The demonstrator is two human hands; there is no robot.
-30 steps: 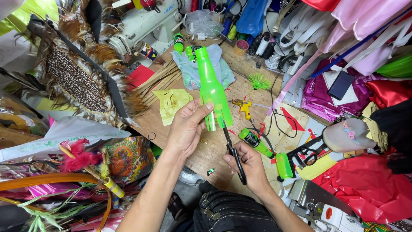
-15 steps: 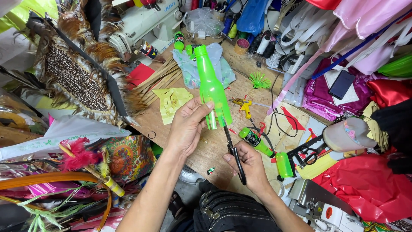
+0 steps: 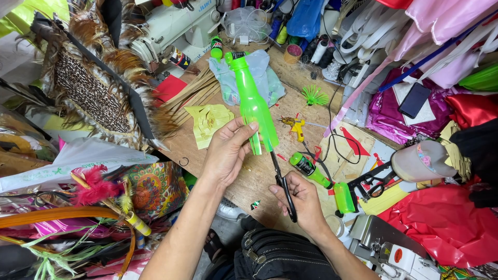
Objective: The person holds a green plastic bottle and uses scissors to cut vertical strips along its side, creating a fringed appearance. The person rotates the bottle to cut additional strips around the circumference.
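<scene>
Holding a bright green plastic bottle (image 3: pixel 252 101) over the wooden counter (image 3: pixel 249 181), the left hand (image 3: pixel 226 150) wraps its fingers and thumb around the bottle's lower end. The bottle points away from the person, with its black cap end far from the body and its cut end close to the palm. It looks like the hand grips it there so that the bottle does not wobble while it is cut. The right hand (image 3: pixel 301 199) is closed around the black handles of a pair of scissors (image 3: pixel 280 179). The blades reach up and forward to the bottom edge of the bottle, just beside the left thumb, where thin green strips hang down. So the bottle sits in front of both hands, held up by the left one and touched by the scissor tips from the right one. A second small green bottle (image 3: pixel 309 168) lies on the counter just to the right of the scissors, and a green cut piece (image 3: pixel 344 197) lies near it. A yellow glue gun (image 3: pixel 294 126) rests on the counter past the bottle. A yellow paper cut-out (image 3: pixel 210 122) lies to the left of the bottle, and a white sewing machine (image 3: pixel 171 26) stands at the far edge. Feathers and shiny cloth are piled all around.
</scene>
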